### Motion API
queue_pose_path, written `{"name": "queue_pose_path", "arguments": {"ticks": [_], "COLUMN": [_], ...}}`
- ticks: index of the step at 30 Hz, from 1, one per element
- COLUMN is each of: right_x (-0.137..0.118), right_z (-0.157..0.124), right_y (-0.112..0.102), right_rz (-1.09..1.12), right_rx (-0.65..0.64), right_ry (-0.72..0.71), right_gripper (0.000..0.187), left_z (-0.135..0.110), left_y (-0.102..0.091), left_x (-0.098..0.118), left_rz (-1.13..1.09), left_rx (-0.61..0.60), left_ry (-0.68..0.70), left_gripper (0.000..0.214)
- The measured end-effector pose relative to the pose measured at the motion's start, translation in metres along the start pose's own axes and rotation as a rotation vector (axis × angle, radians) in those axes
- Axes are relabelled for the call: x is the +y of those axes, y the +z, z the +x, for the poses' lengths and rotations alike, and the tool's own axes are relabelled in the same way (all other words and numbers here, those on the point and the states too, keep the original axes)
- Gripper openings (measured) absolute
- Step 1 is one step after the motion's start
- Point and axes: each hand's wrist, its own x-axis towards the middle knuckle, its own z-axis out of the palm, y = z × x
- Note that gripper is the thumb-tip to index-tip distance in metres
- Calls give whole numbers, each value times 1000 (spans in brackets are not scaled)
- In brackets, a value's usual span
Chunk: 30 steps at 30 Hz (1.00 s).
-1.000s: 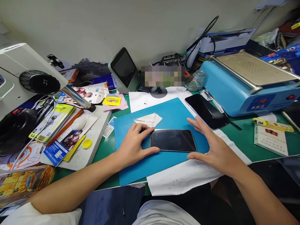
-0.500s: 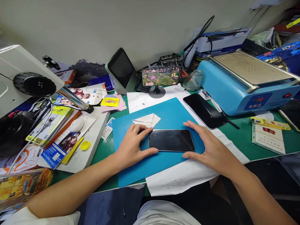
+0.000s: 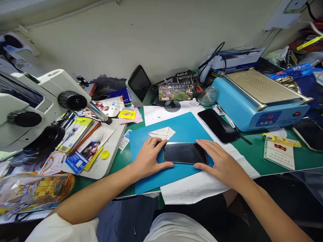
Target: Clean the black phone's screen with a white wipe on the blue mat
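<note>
A smartphone (image 3: 185, 153) with a dark screen lies face up, long side across, on a blue mat (image 3: 148, 181). My left hand (image 3: 150, 155) holds its left end, thumb on the near edge and fingers at the far edge; a ring is on one finger. Around the right end is my right hand (image 3: 219, 161), with its thumb at the near edge and its fingertips at the far edge. Just beyond the phone, a folded white tissue (image 3: 163, 133) rests on the mat.
Another phone (image 3: 218, 125) lies right of the mat, beside a blue heating machine (image 3: 254, 107). Behind the mat, a phone on a stand (image 3: 177, 92) shows a game. A microscope (image 3: 73, 100) stands at the left over packets. A cigarette box (image 3: 279, 154) lies at the right.
My right hand has moved in to the left and closed onto the phone's right end. My left hand stays on the left end. The camera view has tilted up and shifted left.
</note>
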Motion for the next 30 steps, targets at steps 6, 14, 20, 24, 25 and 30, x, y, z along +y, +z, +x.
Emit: {"name": "queue_pose_path", "arguments": {"ticks": [6, 14, 20, 24, 25, 30], "right_x": [-1, -4, -3, -2, -4, -35], "right_z": [-2, -3, -5, -1, 2, 23], "right_y": [-1, -5, -5, -7, -7, -2], "right_rz": [23, 50, 53, 72, 64, -7], "right_rx": [-3, 8, 28, 25, 11, -111], "right_ry": [12, -7, -86, -125, -140, -201], "right_gripper": [69, 65, 47, 41, 41, 47], "left_z": [0, 4, 5, 4, 4, 2], "left_y": [1, 3, 3, 2, 2, 4], "left_x": [4, 5, 4, 4, 4, 3], "left_rz": [73, 95, 81, 53, 45, 41], "left_rx": [22, 25, 22, 19, 22, 42], "left_ry": [-13, -1, -13, -34, -36, -32], "left_gripper": [75, 72, 75, 75, 75, 74]}}
